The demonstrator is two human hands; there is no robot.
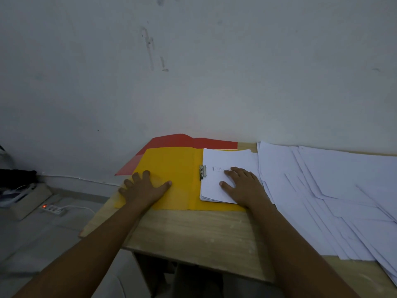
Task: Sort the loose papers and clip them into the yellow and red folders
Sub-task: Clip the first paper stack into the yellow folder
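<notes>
**Head view: both hands flat on the open yellow folder, stack sitting at the clip**

Head camera is showing a person leaning over a wooden desk point(193, 231). Yellow folder point(171, 166) is lying open at 12 o'clock from the person, red folder point(182, 139) peeking out under it at its far edge. Left hand point(142, 189) is pressing the left flap, fingers spread straight, gripping nothing. Right hand point(241, 186) is resting flat on the paper stack point(225, 160), fingers straight, holding nothing.

Step looks like seating the stack under the metal clip point(202, 171), at 9 o'clock of the stack. Doing it well likely means squaring the sheet edges, sliding them fully under the clip, keeping the flap pinned so the folder isn't shifting.

Count: two folders, one clip visible, one filed stack, one spread of loose papers point(326, 190) fanning at 3 o'clock, sheet number uncountable. Power strip point(52, 208) is lying on the floor at 9 o'clock.
</notes>
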